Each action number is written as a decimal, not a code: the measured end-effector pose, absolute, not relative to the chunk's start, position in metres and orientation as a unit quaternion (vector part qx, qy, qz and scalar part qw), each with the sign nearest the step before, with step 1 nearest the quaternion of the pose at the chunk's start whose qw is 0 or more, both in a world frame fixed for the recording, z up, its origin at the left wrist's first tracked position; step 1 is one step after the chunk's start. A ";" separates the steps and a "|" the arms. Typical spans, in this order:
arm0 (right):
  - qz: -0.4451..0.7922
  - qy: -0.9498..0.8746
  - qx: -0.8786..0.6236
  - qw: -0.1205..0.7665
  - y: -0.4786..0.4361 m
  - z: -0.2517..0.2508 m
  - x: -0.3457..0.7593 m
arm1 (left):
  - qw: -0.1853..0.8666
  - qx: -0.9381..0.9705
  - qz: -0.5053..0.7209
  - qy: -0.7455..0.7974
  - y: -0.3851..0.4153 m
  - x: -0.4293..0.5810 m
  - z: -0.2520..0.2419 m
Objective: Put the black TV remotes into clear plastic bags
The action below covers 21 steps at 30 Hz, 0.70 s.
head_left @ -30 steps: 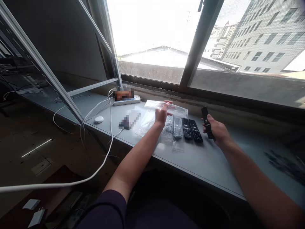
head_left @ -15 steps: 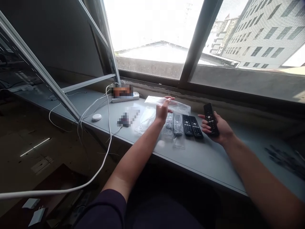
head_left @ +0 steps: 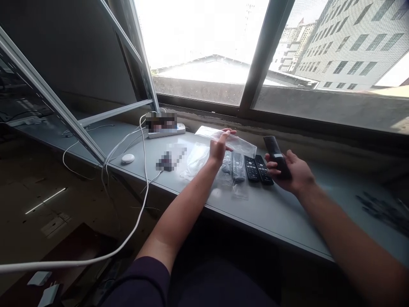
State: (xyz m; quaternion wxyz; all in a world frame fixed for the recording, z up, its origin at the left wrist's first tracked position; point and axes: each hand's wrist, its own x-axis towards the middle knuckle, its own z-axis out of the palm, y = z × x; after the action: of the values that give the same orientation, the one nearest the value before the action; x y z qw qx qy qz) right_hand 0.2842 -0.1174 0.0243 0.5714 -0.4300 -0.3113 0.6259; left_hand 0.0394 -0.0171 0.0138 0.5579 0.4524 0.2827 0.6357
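My right hand (head_left: pixel 298 172) is closed around a black remote control (head_left: pixel 271 147), held tilted above the table with its smooth back showing and a pale label on it. My left hand (head_left: pixel 219 149) pinches a clear plastic bag (head_left: pixel 244 146), which stretches out flat to both sides of the fingers. Between the hands, two bare black remotes lie side by side on the table, a left one (head_left: pixel 252 169) and a right one (head_left: pixel 263 169). Just left of them lie remotes in clear sleeves, one of them a greyish bagged remote (head_left: pixel 238 167). More crumpled clear plastic (head_left: pixel 196 160) lies beside my left hand.
A white cable (head_left: pixel 145 170) loops over the front edge of the grey table (head_left: pixel 255 209). A round white puck (head_left: pixel 128 158), a white power strip (head_left: pixel 182 128) and a metal frame (head_left: pixel 60 104) stand at left. A dark pile (head_left: pixel 383 211) lies far right. The window is behind.
My right hand has turned the remote over, from its button side to its back. My left hand keeps its hold on the plastic bag, almost unmoved.
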 end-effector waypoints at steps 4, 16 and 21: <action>0.631 -0.349 -0.432 0.541 -0.123 0.029 0.278 | 0.563 0.451 0.635 0.275 -0.016 0.040 0.012; 0.645 -0.309 -0.439 0.544 -0.121 0.031 0.281 | 0.553 0.453 0.638 0.285 -0.017 0.041 0.012; 0.651 -0.319 -0.415 0.549 -0.126 0.036 0.274 | 0.555 0.446 0.633 0.304 -0.018 0.042 0.012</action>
State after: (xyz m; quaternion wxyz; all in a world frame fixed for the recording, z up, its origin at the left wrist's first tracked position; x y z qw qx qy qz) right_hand 0.2745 -0.1265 0.0362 0.5493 -0.4151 -0.3186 0.6515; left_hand 0.0422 -0.0179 0.0121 0.5548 0.4460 0.3037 0.6333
